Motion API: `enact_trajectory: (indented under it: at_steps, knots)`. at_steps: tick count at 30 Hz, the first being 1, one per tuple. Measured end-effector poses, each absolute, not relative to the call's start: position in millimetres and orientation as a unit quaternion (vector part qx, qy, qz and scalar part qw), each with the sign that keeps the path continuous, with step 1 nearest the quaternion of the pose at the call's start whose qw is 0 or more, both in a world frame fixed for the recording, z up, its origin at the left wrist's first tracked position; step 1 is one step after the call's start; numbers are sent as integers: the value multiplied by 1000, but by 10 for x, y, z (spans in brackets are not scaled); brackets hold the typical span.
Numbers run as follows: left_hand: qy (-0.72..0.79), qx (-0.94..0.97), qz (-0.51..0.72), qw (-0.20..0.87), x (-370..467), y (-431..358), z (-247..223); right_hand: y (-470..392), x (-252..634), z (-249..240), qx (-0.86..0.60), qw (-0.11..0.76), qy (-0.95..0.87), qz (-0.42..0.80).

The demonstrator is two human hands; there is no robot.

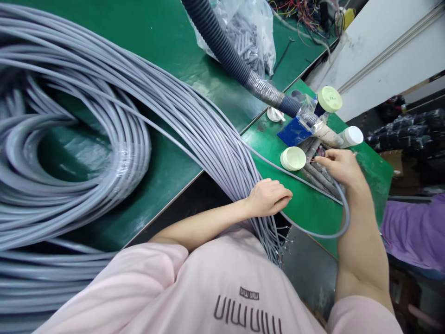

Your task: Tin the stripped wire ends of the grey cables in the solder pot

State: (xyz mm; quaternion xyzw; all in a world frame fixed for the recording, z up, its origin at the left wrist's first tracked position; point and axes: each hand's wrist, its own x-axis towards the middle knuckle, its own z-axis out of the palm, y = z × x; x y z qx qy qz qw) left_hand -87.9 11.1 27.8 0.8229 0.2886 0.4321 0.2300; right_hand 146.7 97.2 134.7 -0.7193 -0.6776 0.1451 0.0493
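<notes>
The pink shirt [239, 278] is nearest, with the frayed ends of a bundle [205, 134] of grey cables beside it. The left hand [269, 198] lies over the bundle near these ends, its fingers curled inward; whether they grip anything is hidden.

One cable [347, 215] bends in a loop from near the left hand, past the edge of the small table [309, 208], up to the right hand [337, 167]. There the thumb and fingers are pinched together on the cable's end, where thin wires show, above some grey rolls [313, 178].

Just left of the right hand stands a pale green cup [293, 159]; beyond it is a white cup [352, 137]. A blue block [295, 131] sits under the dark ribbed hose [222, 48], with a yellow-green lid [329, 99] farther back.

Off to the right is a person's purple clothing [413, 232]. On the left, taped coils [125, 157] cover much of the large table [104, 18]. Farthest lie a clear bag [257, 41] of grey pieces and tangled coloured wires [299, 11].
</notes>
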Motion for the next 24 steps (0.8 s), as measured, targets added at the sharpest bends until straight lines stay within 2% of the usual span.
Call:
enact_trajectory:
  at_steps: [4,9,15,24]
  knots:
    - [321,814,395,281,-932,330,463,850,2078,1203,-766,122,-608,170]
    - [430,815,281,268,-909,746,622,832,2507,933,-811,172,-525,193]
    - [455,826,177,282,-847,813,645,914,2600,835,-840,180,-466,210]
    - [475,809,186,290,-895,738,661,1097,2755,724,-852,125,-464,209]
